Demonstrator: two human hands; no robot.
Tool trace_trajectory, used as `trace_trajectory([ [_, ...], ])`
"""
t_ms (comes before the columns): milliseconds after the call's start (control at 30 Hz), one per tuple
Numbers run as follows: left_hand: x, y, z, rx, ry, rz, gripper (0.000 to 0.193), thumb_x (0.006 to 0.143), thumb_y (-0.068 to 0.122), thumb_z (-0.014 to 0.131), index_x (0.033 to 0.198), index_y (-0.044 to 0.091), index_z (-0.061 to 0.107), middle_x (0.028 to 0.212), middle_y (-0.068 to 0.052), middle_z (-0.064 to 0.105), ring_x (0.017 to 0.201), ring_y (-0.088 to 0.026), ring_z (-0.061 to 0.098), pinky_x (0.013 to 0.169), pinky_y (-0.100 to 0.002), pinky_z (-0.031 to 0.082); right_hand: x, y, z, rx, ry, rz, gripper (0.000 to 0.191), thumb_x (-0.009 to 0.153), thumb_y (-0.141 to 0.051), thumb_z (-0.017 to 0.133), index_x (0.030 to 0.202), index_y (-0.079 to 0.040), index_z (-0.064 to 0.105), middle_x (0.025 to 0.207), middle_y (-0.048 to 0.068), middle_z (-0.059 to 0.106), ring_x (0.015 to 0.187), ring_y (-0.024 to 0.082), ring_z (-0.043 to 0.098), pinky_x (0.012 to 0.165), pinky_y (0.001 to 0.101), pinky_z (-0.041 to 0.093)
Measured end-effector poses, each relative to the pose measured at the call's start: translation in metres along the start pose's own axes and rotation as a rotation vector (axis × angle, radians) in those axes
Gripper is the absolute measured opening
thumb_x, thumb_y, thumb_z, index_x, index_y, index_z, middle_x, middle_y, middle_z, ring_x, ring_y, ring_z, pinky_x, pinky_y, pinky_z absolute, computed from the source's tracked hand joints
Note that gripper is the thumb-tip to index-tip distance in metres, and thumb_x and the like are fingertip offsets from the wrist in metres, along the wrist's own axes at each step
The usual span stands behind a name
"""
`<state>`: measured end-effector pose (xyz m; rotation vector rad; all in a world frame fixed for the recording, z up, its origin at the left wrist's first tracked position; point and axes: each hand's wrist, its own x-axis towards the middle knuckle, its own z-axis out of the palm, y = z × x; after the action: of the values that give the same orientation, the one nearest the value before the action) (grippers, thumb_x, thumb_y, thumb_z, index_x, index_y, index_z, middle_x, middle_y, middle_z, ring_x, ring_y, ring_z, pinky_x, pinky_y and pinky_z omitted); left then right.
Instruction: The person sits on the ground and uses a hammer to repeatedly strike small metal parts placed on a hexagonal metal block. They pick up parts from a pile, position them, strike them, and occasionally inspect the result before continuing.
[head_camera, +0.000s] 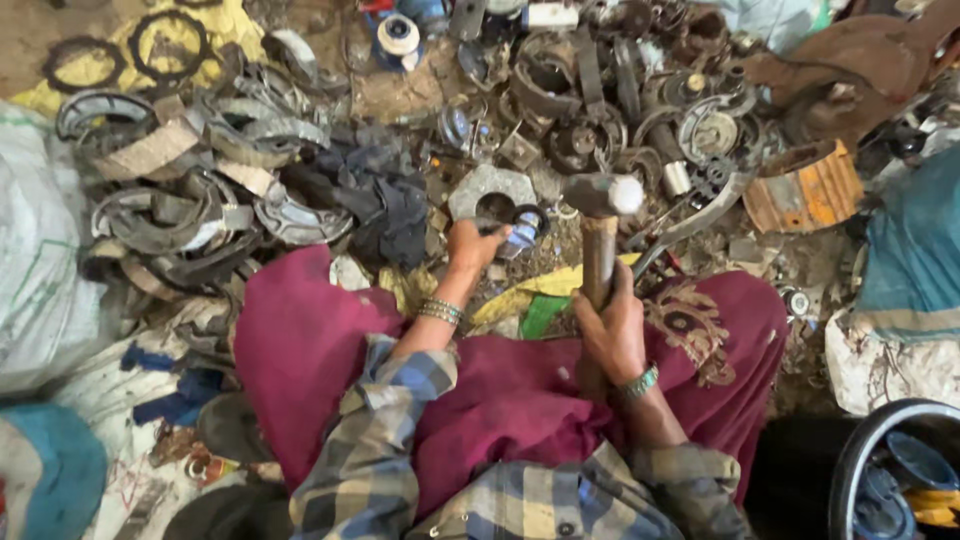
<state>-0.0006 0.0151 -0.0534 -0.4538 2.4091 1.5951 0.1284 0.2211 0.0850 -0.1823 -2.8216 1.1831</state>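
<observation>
Nearest, right hand (612, 325) clamped on wooden-handled steel hammer (600, 215); left hand (472, 245) pinching small round metal part (522, 228) just beside hammerhead. Risk: struck fingers, flying fragments.

Scrap yard: heaped brake shoes (190, 190), rusty metal parts (640, 110), sacks (40, 270) on ground.

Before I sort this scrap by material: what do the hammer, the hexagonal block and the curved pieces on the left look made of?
Hammer: dull grey metal head with a worn, bright face; brown handle, probably wood, gripped by the right hand. Hexagonal block: pale grey cast-looking metal, matte, with a round hole; the left hand rests beside it. Curved pieces: dark, grimy metal, apparently steel, some with tan lining strips.
</observation>
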Motion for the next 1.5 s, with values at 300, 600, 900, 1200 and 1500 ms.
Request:
trace_trajectory([
  [300,-0.007,0.01,-0.009,0.051,0.024,-0.02,0.033,0.075,0.042,0.087,0.096,0.017,0.083,0.094,-0.011,0.079,0.085,-0.03,0.076,0.078,-0.04,0.056,0.009,0.048,0.032,0.461,-0.162,0.431,0.058,0.088,-0.016,0.068,0.137,0.001,0.042,0.078,0.012,0.068,0.057,0.02,0.064,0.048,0.0354,0.054],
  [600,-0.001,0.005,0.0,0.036,0.059,0.042,0.027,0.085,0.035,0.079,0.103,0.015,0.082,0.095,-0.017,0.078,0.091,-0.034,0.075,0.082,-0.042,0.056,0.027,0.059,0.012,-0.707,-0.248,-0.024,0.045,0.092,-0.036,0.07,0.125,-0.007,0.063,0.102,0.02,0.072,0.086,0.042,0.07,0.071,0.0532,0.057],
  [900,0.006,0.007,0.004,-0.239,-0.032,0.075,0.019,0.09,0.017,0.073,0.107,0.01,0.08,0.098,-0.015,0.08,0.085,-0.023,0.077,0.076,-0.035,0.058,0.119,-0.011,0.065,-0.132,-0.157,-0.224,0.041,0.091,-0.026,0.075,0.125,-0.003,0.071,0.109,0.021,0.076,0.096,0.032,0.076,0.084,0.0404,0.059],
  [1200,0.025,0.021,-0.009,-0.703,-0.145,0.067,0.024,0.097,0.015,0.07,0.116,0.0,0.077,0.103,-0.003,0.076,0.089,-0.011,0.063,0.081,-0.03,0.051,0.146,-0.003,0.038,0.716,-0.126,0.182,0.032,0.095,-0.018,0.071,0.122,0.0,0.068,0.108,0.006,0.076,0.092,0.013,0.073,0.081,0.0267,0.061],
  [1500,0.038,0.045,-0.045,-0.927,0.045,0.02,0.025,0.097,0.011,0.065,0.119,0.005,0.076,0.104,-0.004,0.074,0.092,-0.016,0.064,0.082,-0.033,0.051,0.182,-0.005,0.038,-0.107,-0.831,-0.094,0.041,0.09,-0.031,0.075,0.118,-0.001,0.075,0.095,0.009,0.082,0.079,0.016,0.072,0.074,0.0319,0.058],
])
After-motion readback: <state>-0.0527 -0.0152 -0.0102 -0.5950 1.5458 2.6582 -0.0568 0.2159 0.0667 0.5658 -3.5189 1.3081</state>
